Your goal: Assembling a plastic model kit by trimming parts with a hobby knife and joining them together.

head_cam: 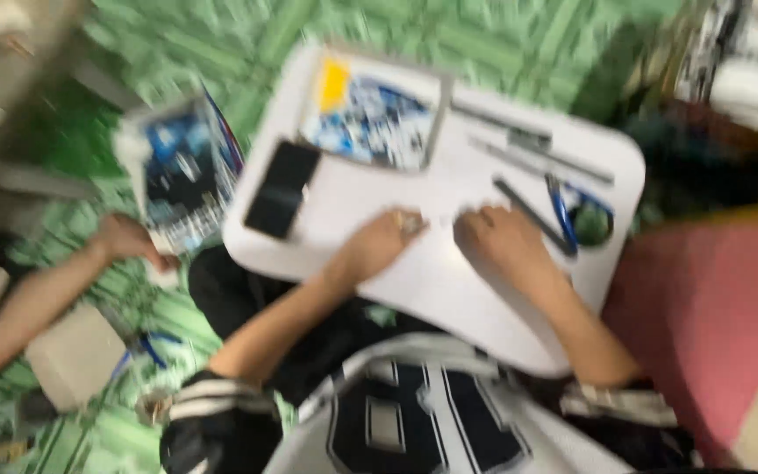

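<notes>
Frame badly blurred. I see the left hand point(389, 235) and right hand point(495, 235) resting close together on a white bench point(449, 290), fingertips meeting over something small and pale; I cannot make out what it is.

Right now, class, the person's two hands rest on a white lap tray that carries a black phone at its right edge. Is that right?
Not quite. The head view shows both the left hand and the right hand on the white lap tray, but the black phone lies near the tray's left edge, not its right. At the right edge sit a blue pen and a dark pen.
</notes>
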